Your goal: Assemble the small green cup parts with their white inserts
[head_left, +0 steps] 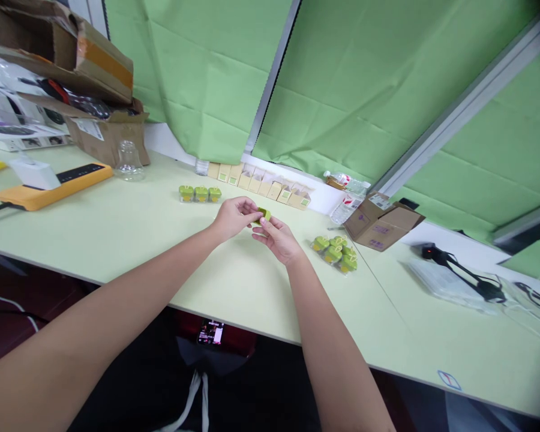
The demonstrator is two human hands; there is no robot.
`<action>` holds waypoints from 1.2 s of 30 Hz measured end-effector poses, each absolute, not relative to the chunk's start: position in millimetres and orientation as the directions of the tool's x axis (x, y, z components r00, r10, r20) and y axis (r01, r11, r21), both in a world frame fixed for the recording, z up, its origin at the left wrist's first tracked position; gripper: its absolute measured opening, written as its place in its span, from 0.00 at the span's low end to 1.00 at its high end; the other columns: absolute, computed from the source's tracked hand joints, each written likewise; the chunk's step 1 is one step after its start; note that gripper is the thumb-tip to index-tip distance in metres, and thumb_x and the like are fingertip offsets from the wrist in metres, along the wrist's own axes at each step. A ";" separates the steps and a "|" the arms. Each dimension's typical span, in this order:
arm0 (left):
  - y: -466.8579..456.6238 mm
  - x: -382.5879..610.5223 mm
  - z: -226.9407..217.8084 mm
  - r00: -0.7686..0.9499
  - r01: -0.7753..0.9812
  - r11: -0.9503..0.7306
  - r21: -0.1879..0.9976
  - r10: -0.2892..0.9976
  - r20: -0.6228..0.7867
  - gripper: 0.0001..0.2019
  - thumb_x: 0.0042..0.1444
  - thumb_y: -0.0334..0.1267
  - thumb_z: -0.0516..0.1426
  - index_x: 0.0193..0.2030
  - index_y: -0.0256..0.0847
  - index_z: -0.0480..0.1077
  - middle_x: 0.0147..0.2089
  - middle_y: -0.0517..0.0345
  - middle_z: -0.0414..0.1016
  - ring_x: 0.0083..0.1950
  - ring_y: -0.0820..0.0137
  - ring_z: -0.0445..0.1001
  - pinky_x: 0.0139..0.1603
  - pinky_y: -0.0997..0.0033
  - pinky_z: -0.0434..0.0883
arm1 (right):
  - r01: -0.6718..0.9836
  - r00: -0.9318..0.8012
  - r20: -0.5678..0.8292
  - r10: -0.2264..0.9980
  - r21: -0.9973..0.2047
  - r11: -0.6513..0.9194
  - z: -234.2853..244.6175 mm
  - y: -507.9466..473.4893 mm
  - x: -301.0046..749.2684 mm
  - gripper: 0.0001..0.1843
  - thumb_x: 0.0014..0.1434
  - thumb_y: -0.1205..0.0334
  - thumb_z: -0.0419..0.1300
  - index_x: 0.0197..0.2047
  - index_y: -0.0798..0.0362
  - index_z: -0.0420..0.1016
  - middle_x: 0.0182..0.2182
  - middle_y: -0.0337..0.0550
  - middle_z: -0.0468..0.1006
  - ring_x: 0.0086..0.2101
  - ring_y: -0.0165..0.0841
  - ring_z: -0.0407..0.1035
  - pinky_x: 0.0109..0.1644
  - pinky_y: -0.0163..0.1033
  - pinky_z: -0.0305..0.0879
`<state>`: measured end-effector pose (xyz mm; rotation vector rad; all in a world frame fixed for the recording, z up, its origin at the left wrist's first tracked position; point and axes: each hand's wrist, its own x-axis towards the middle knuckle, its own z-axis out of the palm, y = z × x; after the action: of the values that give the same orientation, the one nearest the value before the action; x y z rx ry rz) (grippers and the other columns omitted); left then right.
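- Head view: left hand (234,218) and right hand (275,237) both pinch small green piece (264,213), fingers closed on it, above table (117,228).
- Piece sits at 2 o'clock of left hand, 11 o'clock of right; both equally near.

This is looking like a small packing or assembly workroom rather than a home. A long pale work table (117,234) is running along a wall where green cloth (364,90) is hanging as a backdrop. Opened cardboard boxes (103,66) are piling up at the far left. A row of small product cartons (261,183) is standing along the back edge, green-capped pieces (335,251) are sitting in sorted batches, and an orange power strip (54,183) is lying near the boxes.
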<state>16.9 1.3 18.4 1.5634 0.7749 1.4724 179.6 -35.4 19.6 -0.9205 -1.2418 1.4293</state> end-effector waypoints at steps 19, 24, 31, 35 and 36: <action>3.2 13.3 18.3 0.362 -0.251 -0.219 0.943 0.882 0.302 0.19 0.47 0.49 0.67 0.41 0.38 0.75 0.42 0.54 0.77 0.39 0.72 0.73 0.40 0.70 0.72 | -0.245 -0.152 0.081 0.985 -0.969 0.042 20.9 -32.9 181.0 0.18 0.48 0.48 0.72 0.38 0.49 0.80 0.37 0.39 0.81 0.35 0.30 0.75 0.40 0.37 0.75; 3.2 12.2 20.7 0.361 -0.363 -0.119 0.924 0.897 0.257 0.19 0.45 0.46 0.69 0.41 0.37 0.74 0.43 0.53 0.76 0.41 0.71 0.74 0.44 0.68 0.72 | -0.314 -0.189 0.072 0.979 -0.950 0.010 23.5 -34.2 181.9 0.17 0.50 0.49 0.71 0.38 0.50 0.79 0.35 0.39 0.80 0.35 0.31 0.75 0.41 0.38 0.76; 1.6 13.3 18.7 0.416 -0.413 -0.052 0.909 0.877 0.240 0.20 0.44 0.42 0.71 0.40 0.35 0.73 0.41 0.53 0.77 0.41 0.69 0.76 0.52 0.57 0.71 | -0.279 -0.107 0.068 0.992 -0.960 0.036 23.8 -33.4 179.0 0.07 0.50 0.61 0.67 0.34 0.51 0.76 0.29 0.37 0.77 0.32 0.31 0.73 0.35 0.37 0.75; -2.0 15.3 19.4 0.446 -0.419 -0.047 0.907 0.859 0.250 0.19 0.44 0.41 0.70 0.41 0.35 0.74 0.41 0.53 0.77 0.42 0.68 0.76 0.52 0.58 0.71 | -0.235 -0.066 0.069 0.995 -0.971 0.051 23.4 -31.9 176.8 0.04 0.50 0.63 0.62 0.32 0.52 0.74 0.28 0.38 0.77 0.30 0.31 0.72 0.30 0.36 0.73; -2.8 15.5 20.0 0.452 -0.416 -0.050 0.908 0.855 0.255 0.18 0.44 0.40 0.70 0.41 0.35 0.74 0.41 0.53 0.77 0.42 0.68 0.76 0.51 0.59 0.71 | -0.224 -0.063 0.068 0.996 -0.973 0.052 23.3 -31.7 176.5 0.05 0.50 0.63 0.61 0.32 0.52 0.74 0.29 0.39 0.77 0.30 0.31 0.72 0.30 0.36 0.73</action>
<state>15.5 -2.8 20.0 1.2244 0.4592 1.0920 176.5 -31.7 23.3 -0.9655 -1.1203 1.3130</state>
